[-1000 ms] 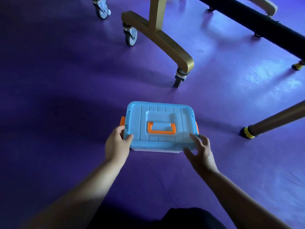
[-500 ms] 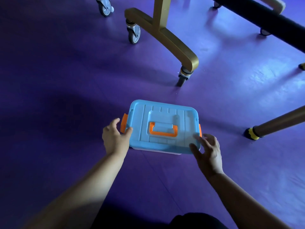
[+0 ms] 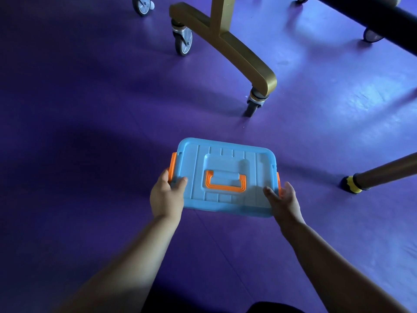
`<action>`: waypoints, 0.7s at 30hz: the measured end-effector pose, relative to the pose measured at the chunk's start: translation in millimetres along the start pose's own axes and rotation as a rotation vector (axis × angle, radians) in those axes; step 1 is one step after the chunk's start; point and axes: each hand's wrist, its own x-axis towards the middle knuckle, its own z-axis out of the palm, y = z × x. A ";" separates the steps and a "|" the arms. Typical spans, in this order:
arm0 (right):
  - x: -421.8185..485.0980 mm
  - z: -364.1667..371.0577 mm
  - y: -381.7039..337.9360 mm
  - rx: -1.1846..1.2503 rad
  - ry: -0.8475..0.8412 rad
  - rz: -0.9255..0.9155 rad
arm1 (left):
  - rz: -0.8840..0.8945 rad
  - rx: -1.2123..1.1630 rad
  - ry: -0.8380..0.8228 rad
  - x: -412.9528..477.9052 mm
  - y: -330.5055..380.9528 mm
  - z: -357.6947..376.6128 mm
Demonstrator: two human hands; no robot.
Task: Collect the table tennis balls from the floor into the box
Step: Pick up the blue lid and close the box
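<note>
A box [image 3: 225, 161] with a light blue lid, an orange carry handle [image 3: 225, 185] and orange side latches sits low over the purple floor in front of me, lid closed. My left hand [image 3: 167, 197] grips its left edge, thumb on the lid and fingers by the left latch [image 3: 173, 164]. At the right edge my right hand [image 3: 283, 201] holds it, thumb on the lid and fingers beside the right latch. A small pale round thing [image 3: 151, 4] lies by the far caster; I cannot tell whether it is a ball.
A gold table leg [image 3: 237, 53] on castors [image 3: 253, 105] stands just beyond the box. A brown leg with a yellow foot [image 3: 353, 185] comes in from the right. A dark bar [image 3: 372, 16] crosses the top right. Purple floor [image 3: 79, 132] stretches to the left.
Both hands slid from the box's near corners up along its sides to the orange latches. The box now looks closer to me and larger.
</note>
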 end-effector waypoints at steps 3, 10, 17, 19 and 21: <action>-5.9 1.8 -3.3 -0.023 0.039 -0.089 | 0.095 0.171 0.063 1.1 -2.3 4.0; -4.0 1.0 -4.9 -0.165 0.146 -0.209 | 0.123 0.151 0.047 5.2 -1.8 1.5; -6.9 2.3 -5.1 -0.074 0.112 -0.207 | 0.008 -0.108 -0.310 23.7 3.5 -6.9; -7.9 1.9 -5.2 -0.059 0.097 -0.215 | -0.031 -0.136 -0.370 25.2 7.2 -9.3; -7.5 1.3 -5.5 -0.073 0.104 -0.215 | -0.041 -0.151 -0.378 24.2 8.6 -9.8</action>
